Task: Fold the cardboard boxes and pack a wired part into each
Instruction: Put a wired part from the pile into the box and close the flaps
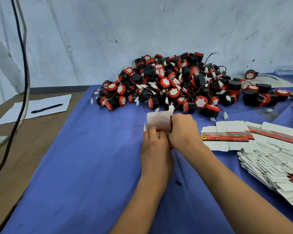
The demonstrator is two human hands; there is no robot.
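Note:
A small white cardboard box (158, 121) stands between my hands at the middle of the blue cloth, its top flap raised. My left hand (155, 143) grips its near left side. My right hand (183, 130) holds its right side with curled fingers. A white plug (171, 108) sticks up at the box's right edge; whether a part sits inside is hidden. A big heap of black and red wired parts (176, 83) lies just behind the box. Flat unfolded boxes (267, 149) are stacked to the right.
The blue cloth (91, 166) covers most of the brown table (15, 166). A sheet of paper (34, 108) with a black pen (46, 108) lies at the left. Dark cables (23, 65) hang at the far left. A white sheet hangs behind.

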